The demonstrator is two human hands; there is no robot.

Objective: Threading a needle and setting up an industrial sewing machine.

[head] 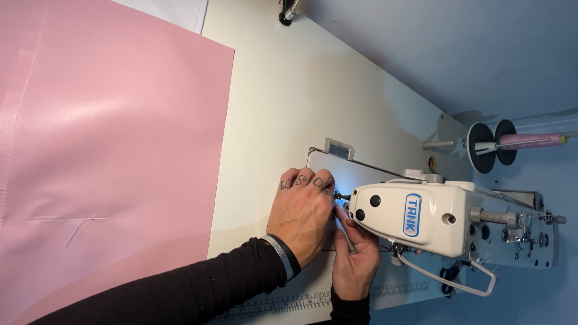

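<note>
Both hands are in tight at the needle end of the white industrial sewing machine [445, 225]. The left hand [303, 212] arches over the needle area, fingers curled and pressed in at the machine's head; whether it pinches anything underneath, I cannot tell. The right hand [355, 256] comes up from below, fingers narrow and drawn together just under the head, apparently gripping something small and thin, though the item itself is hidden.

By the look of it, this is a threading or needle adjustment, with both sets of fingertips meeting right at the needle bar. Fine work: steady fingers, tiny motions, clear sight of the needle.

The pink coated fabric [108, 150] lies flat on the cream sewing table [289, 102], well to the left and not under the presser foot. A spool of pink thread [530, 141] sits behind the machine beside 2 black discs [492, 144]. A printed ruler strip [289, 301] runs along the table's near edge.
</note>
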